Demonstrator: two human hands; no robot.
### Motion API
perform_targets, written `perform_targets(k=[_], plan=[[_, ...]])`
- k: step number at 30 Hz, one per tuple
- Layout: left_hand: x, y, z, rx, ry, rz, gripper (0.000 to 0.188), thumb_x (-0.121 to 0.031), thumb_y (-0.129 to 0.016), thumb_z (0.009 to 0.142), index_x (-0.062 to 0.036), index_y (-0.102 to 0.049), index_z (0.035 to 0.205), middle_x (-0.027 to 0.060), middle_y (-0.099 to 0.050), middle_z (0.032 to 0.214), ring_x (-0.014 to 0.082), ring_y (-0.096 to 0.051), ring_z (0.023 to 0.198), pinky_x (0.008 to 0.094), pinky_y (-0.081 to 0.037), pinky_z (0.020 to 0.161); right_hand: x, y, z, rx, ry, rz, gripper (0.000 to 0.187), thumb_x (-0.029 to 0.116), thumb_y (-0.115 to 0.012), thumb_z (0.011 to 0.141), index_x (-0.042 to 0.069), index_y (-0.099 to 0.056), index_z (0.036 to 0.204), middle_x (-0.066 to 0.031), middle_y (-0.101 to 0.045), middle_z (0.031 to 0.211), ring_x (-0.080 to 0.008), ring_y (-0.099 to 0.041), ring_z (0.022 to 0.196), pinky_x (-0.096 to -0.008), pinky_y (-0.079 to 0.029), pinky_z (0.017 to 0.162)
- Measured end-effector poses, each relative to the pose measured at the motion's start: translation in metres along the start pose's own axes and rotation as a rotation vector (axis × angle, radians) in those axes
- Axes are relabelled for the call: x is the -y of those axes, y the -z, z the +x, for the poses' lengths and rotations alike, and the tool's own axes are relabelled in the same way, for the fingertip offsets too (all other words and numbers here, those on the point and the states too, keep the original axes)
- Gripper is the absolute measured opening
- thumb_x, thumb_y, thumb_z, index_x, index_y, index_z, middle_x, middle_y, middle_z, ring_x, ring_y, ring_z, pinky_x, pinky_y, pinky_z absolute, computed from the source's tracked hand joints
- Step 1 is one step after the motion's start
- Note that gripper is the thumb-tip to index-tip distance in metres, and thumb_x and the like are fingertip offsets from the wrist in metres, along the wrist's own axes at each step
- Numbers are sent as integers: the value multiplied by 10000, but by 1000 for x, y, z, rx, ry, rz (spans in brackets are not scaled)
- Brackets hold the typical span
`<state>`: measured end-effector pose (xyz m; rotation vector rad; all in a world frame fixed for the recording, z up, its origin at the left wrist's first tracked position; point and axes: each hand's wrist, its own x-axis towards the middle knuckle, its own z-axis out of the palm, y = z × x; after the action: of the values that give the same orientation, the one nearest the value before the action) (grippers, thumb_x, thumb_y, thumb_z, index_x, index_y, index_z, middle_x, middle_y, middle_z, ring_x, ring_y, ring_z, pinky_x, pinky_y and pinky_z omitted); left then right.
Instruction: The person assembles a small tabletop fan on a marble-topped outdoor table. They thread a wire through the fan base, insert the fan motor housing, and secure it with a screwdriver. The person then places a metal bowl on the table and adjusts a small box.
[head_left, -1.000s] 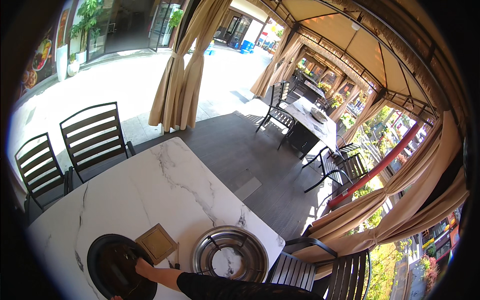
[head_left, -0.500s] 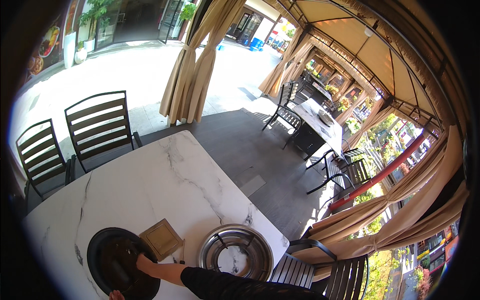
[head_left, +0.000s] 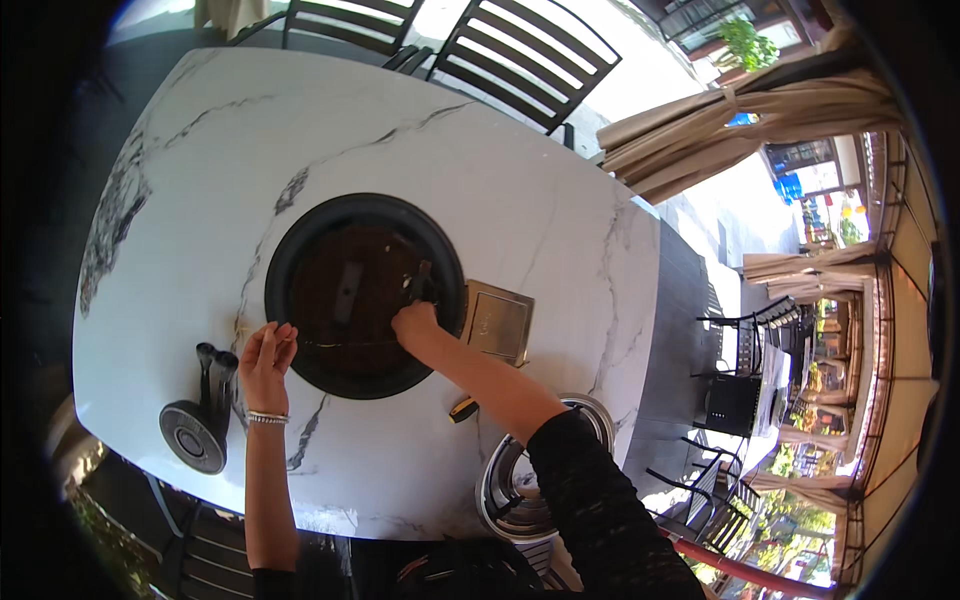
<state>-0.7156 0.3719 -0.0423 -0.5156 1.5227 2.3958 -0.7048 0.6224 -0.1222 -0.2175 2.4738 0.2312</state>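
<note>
A wide black round pan (head_left: 290, 250) with a dark brown, glossy inside rests on the marble-patterned table (head_left: 540, 220). My right hand (head_left: 415, 320) reaches over its right part, fingers closed around a small black piece (head_left: 424, 280) whose kind I cannot make out. My left hand (head_left: 268, 358) is at the pan's lower left rim, with fingertips drawn together; anything between them is too small to see. A thin pale line crosses the pan between the hands. Touching or close to the pan's right rim is a square brass-coloured metal plate (head_left: 500, 320).
A ring-shaped steel burner part (head_left: 495, 500) sits at the table's near right, partly behind my right sleeve. Beside it lies a small yellow-and-black tool (head_left: 463, 409). A dark round burner piece with two tubes (head_left: 193, 436) is left of my left arm. Slatted chairs (head_left: 520, 55) line the far side.
The view has turned down toward the table, so the pan is now in the middle. My left hand shows fully, where only fingertips showed before. My right hand is still over the pan.
</note>
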Motion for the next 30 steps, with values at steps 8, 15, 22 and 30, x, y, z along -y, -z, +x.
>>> perform_targets(k=[8,15,22,30], plan=[[2,-2,1,-19,21,-117,194,-171,-519,915,-11,-579,1008,99,-647,951,196,-630,913,279,-512,800,-25,31,-3,151,36,-42,130,136,-621,695,78,-672,800,-123,-655,882,-298,-630,861,-396,-511,716],[5,-1,8,17,-1,-171,219,-188,-521,915,-3,-580,1015,99,-648,955,178,-632,907,275,-516,807,-32,33,2,227,145,-98,178,165,-634,679,80,-656,833,-121,-646,895,-305,-617,879,-388,-506,755],[11,3,11,-31,-25,-187,207,-175,-528,903,16,-593,950,82,-654,872,139,-641,817,250,-525,751,-34,32,-7,30,394,-182,117,172,-622,688,97,-674,761,-153,-631,831,-315,-604,862,-396,-494,763],[15,7,10,-4,-27,-101,267,-236,-532,909,-14,-596,1044,99,-654,956,173,-638,902,280,-514,821,-38,24,-1,64,255,-8,66,97,-635,658,72,-643,718,-120,-622,784,-329,-607,796,-392,-499,682]])
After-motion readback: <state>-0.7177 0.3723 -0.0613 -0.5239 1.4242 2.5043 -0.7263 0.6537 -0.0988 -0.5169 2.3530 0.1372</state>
